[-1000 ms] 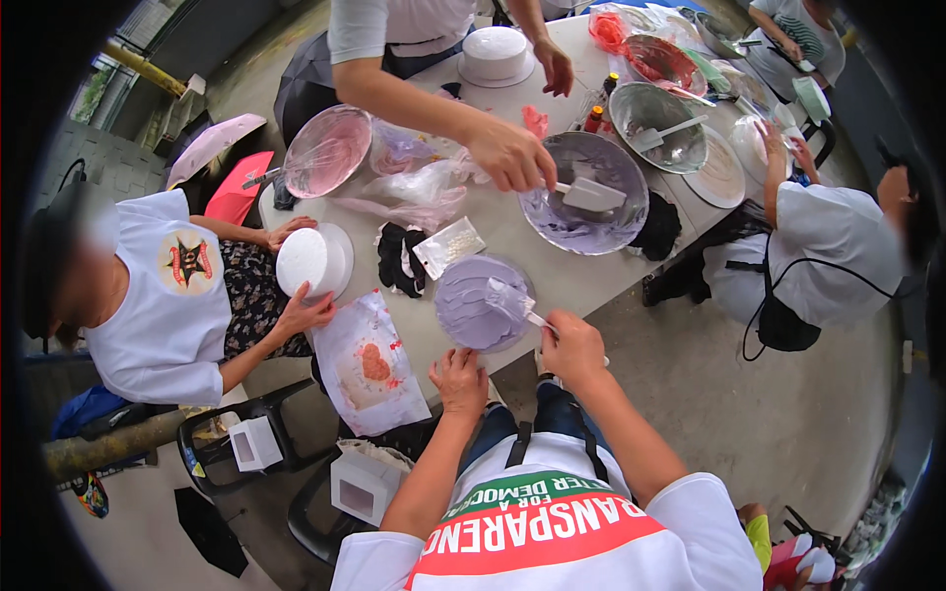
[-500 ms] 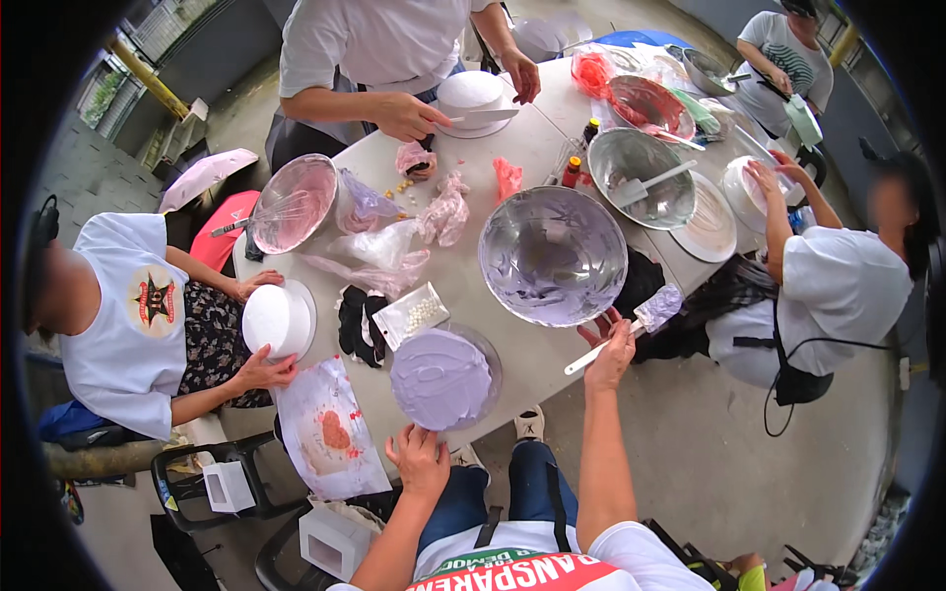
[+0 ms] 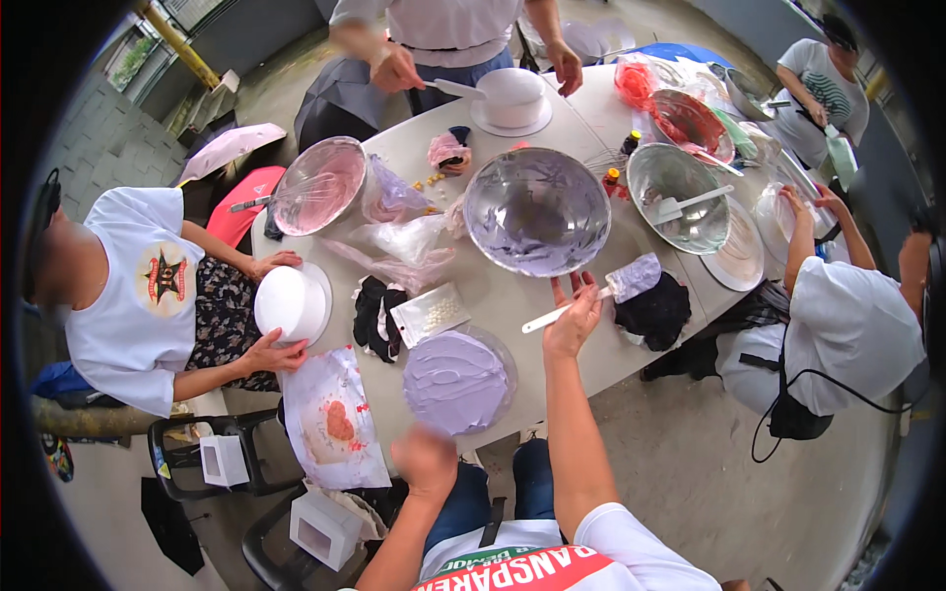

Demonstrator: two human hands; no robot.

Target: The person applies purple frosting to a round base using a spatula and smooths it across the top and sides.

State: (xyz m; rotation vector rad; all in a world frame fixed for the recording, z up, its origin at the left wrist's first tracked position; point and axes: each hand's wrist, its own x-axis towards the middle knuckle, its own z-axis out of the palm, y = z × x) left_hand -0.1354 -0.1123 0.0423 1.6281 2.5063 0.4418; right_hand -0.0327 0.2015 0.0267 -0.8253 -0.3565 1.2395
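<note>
Right hand (image 3: 574, 320): fingers (image 3: 588, 295) pinching the handle end of a white spatula (image 3: 591, 300), thumb side closed on it, other fingers loosely extended toward the big bowl. Spatula long axis runs lower-left to upper-right; handle tip points lower-left, the blade, smeared lilac, points upper-right toward the black cloth (image 3: 652, 310) and lies just beside it. Spatula roughly level, just over the counter (image 3: 512, 295).

Left hand (image 3: 426, 459): motion-blurred, at the near counter edge just below the lilac-frosted cake (image 3: 458, 379); can't tell finger state or whether it touches anything.

Cake: round, flat top, matte lilac frosting with smear ridges, on a clear round base. Beyond the right hand: large steel mixing bowl (image 3: 537, 212), shiny, inside coated with lilac cream. Clear flat packet of small white beads (image 3: 431, 313) between cake and bowl. Clear plastic sheet with a red smear (image 3: 333, 419) left of the cake.

Counter: pale, smooth, round-cornered, cluttered. Second steel bowl with a white spatula (image 3: 678, 197) to the right; steel bowl of pink cream with a whisk (image 3: 317, 185) to the left. Person on the left holds a plain white round cake (image 3: 292, 303) in both hands.

Setting: outdoors, grey concrete floor (image 3: 709, 473), black plastic chairs (image 3: 212, 463) at lower left.
</note>
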